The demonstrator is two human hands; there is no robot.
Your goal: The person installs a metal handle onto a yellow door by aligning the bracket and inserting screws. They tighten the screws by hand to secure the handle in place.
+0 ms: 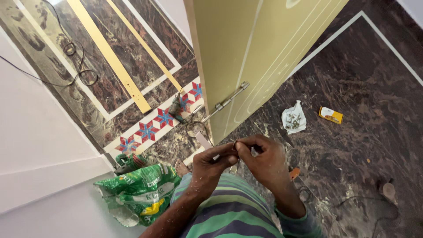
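Dark marble floor (352,132), yellow door (246,57) upper centre with its handle (229,101) mounted; left hand (213,161) and right hand (264,161) pinch a small screw (235,143), not yet fitted.

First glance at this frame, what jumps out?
The pale yellow door fills the top centre, standing open with a long metal handle on its face. Just below it, the left hand and right hand meet, fingers pinching a small metal piece between them. On the floor, a green printed bag lies lower left, and a white bag of small hardware with a small yellow box sits to the right.
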